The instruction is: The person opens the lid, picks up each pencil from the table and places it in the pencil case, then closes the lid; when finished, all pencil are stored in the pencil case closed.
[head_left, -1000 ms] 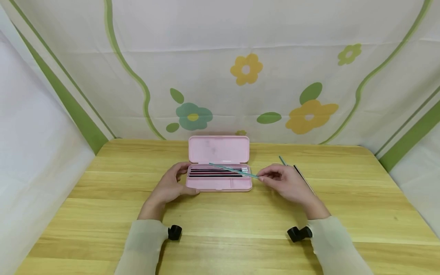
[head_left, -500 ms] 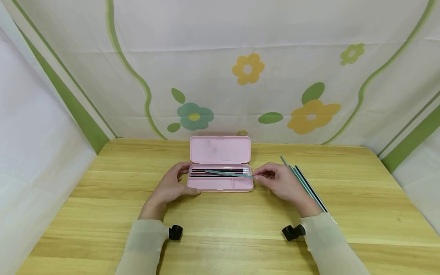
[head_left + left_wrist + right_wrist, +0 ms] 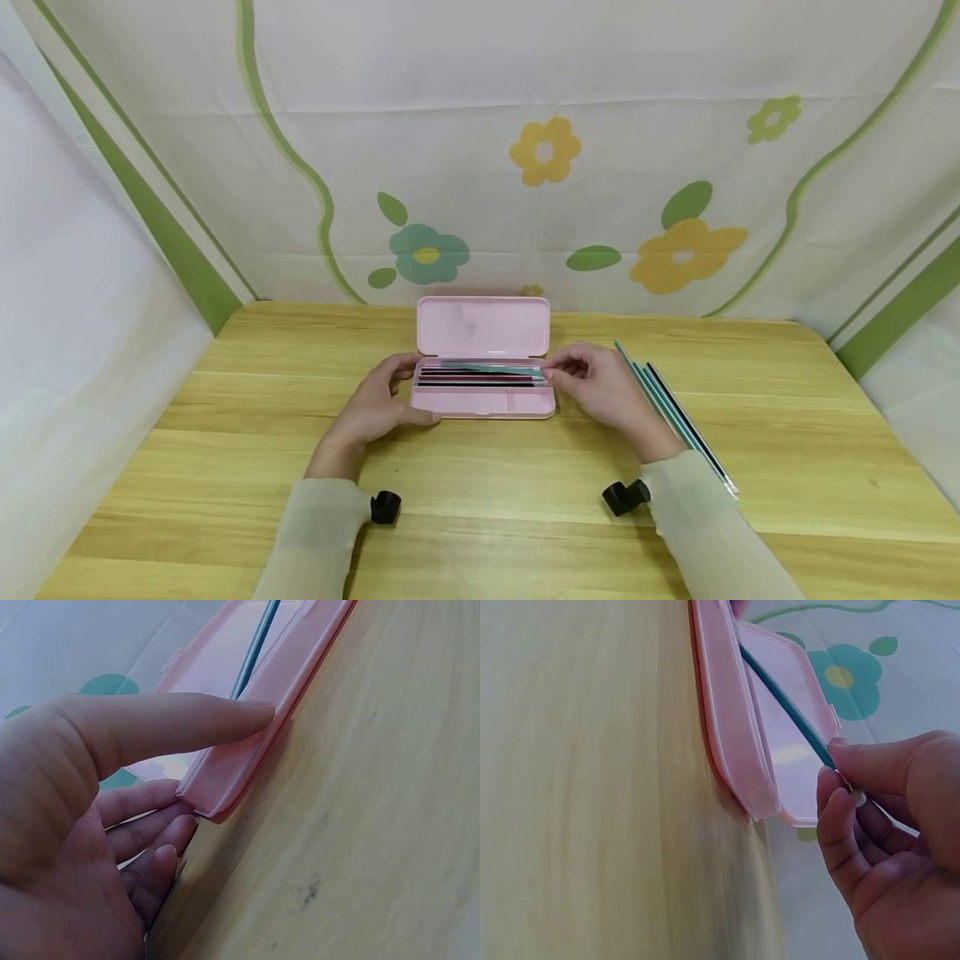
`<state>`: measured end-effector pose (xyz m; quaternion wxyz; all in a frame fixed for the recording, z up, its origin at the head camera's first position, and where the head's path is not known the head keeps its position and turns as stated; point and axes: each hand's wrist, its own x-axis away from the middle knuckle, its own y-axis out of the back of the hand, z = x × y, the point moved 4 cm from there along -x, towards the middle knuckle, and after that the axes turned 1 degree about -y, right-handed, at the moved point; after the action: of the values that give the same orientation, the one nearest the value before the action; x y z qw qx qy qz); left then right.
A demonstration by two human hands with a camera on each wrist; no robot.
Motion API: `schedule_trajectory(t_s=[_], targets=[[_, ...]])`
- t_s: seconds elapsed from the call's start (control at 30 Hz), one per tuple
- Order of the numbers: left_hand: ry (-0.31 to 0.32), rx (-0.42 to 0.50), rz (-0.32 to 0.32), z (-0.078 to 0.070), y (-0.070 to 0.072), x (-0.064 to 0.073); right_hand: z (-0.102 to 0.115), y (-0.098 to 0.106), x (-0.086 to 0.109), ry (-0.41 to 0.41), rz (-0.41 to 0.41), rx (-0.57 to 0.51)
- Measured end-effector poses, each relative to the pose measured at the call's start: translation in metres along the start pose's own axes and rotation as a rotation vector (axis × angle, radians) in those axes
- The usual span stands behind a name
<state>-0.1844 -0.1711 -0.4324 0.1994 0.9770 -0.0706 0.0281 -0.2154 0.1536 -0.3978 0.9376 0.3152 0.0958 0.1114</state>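
A pink pencil case (image 3: pixel 461 403) lies open on the wooden table, its lid (image 3: pixel 483 327) raised at the back. Dark and red pencils (image 3: pixel 472 384) lie lengthwise in its long rear compartment. My left hand (image 3: pixel 371 407) holds the case's left end, thumb (image 3: pixel 225 720) over the front rim and fingers behind. My right hand (image 3: pixel 596 383) is at the case's right end. Thumb and fingertips pinch a teal pencil (image 3: pixel 787 705) near its end. That pencil slants down into the rear compartment, its far tip low among the others, the pinched end raised above the rim.
Beside my right forearm, several teal pencils (image 3: pixel 660 398) and a dark pencil (image 3: pixel 690 425) lie slanted on the table (image 3: pixel 487 517). A flowered cloth (image 3: pixel 480 183) hangs behind the table's back edge. Black wrist cameras are on both sleeves.
My right hand has moved left with the teal pencil, which has gone from lying across the case to slanting into its rear compartment. The left hand keeps its hold.
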Motion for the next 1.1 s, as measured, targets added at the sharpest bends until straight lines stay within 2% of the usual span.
schedule_trajectory(t_s=[0.27,0.67,0.93,1.1], targets=[[-0.008,-0.015,-0.001,0.001,0.0,-0.001,0.007,-0.008,-0.007,0.073,-0.026,0.032],[0.003,0.006,-0.001,0.0,-0.001,0.0,0.01,-0.018,-0.02,-0.008,-0.097,0.157],[0.007,-0.009,-0.007,0.001,-0.001,0.0,0.01,-0.026,-0.024,-0.018,-0.109,0.174],[0.0,-0.009,-0.007,0.001,0.0,0.0,0.011,-0.029,-0.026,-0.002,-0.107,0.223]])
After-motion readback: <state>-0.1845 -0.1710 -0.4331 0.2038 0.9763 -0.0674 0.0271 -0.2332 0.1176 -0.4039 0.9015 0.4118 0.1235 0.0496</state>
